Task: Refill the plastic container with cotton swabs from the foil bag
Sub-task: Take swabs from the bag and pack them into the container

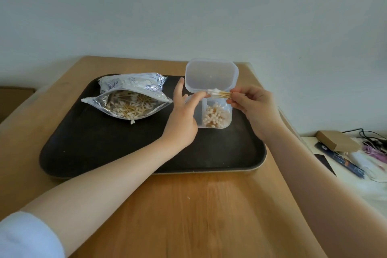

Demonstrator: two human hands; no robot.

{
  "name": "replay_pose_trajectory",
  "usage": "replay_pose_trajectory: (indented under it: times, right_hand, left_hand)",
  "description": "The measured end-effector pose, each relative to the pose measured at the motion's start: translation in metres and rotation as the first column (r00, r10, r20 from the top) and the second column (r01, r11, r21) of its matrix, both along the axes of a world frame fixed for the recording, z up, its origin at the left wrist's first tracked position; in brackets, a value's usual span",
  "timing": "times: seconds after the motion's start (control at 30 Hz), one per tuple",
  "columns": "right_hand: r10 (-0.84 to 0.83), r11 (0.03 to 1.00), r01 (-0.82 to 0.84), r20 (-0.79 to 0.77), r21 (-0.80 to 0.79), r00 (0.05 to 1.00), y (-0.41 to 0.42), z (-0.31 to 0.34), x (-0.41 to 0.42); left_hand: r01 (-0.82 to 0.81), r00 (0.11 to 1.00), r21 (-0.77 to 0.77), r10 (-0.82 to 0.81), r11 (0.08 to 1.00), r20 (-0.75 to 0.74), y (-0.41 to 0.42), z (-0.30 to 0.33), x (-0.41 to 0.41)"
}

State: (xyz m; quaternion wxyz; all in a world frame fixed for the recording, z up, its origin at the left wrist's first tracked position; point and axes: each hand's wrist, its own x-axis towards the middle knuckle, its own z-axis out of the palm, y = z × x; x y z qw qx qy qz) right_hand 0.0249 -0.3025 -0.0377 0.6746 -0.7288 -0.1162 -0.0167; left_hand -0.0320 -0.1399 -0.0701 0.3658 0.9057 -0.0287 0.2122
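Head view of a wooden counter [188, 205] carrying a dark tray [104, 148]. On the left half of the tray lies the foil bag [127, 98], on its side with its mouth gaping toward the viewer; a loose heap of cotton swabs with wooden sticks shows inside, and one white tip pokes out over the near lip. On the right half of the tray stands the plastic container [211, 111], clear and divided into compartments; its hinged lid [211, 75] is swung open and stands up at the far side. The near right compartment holds a cluster of swabs standing on end, white tips upward; the left compartment is partly hidden behind the left hand. The right hand [253, 104] has its fingers curled and pinches a small bundle of swabs [219, 94] by the stick ends, holding the bundle roughly level above the container's far edge with the cotton tips pointing left. The left hand [182, 117] is relaxed, fingers extended, and its fingertips touch the cotton tips of the bundle. A white sleeve [27, 236] covers the left upper arm at the lower left corner. To the right, on a lower pale surface, lie a cardboard box [337, 141] and tangled cables [368, 134].
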Motion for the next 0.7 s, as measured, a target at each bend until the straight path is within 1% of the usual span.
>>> replay_pose_trajectory:
  times: [0.1,0.23,0.3,0.4,0.47,0.53,0.63,0.7]
  right_hand:
    - [-0.066,0.996,0.067,0.006,-0.059,0.998,-0.004,-0.003,-0.004]
    - [-0.094,0.995,0.093,-0.014,-0.035,0.995,-0.009,-0.003,-0.006]
    - [-0.095,0.993,0.094,-0.005,-0.068,0.996,-0.009,-0.003,-0.006]
    - [-0.107,0.98,0.114,0.053,-0.164,0.993,-0.008,-0.002,-0.006]
    - [-0.112,0.964,0.139,0.128,-0.228,0.985,-0.007,-0.002,-0.006]
    - [-0.1,0.949,0.158,0.216,-0.273,0.971,-0.008,-0.001,-0.008]
    - [-0.005,0.926,0.137,0.351,-0.352,0.937,-0.008,0.0,-0.014]
    - [0.054,0.902,0.123,0.391,-0.413,0.919,-0.006,-0.001,-0.015]
  left_hand:
    - [0.002,1.0,0.02,-0.002,1.0,0.009,0.002,0.002,0.0]
    - [0.035,0.999,0.079,-0.032,0.996,-0.04,0.004,0.002,0.004]
    - [0.055,0.997,0.077,-0.05,0.996,-0.06,0.004,0.004,0.006]
    - [0.101,0.989,-0.028,-0.104,0.994,-0.107,0.005,0.008,0.009]
    - [0.134,0.983,-0.1,-0.146,0.986,-0.115,0.006,0.011,0.01]
    - [0.15,0.979,-0.136,-0.166,0.979,-0.114,0.006,0.012,0.011]
    - [0.124,0.98,-0.225,-0.154,0.966,-0.122,0.005,0.012,0.012]
    - [0.098,0.985,-0.255,-0.13,0.962,-0.113,0.005,0.012,0.012]
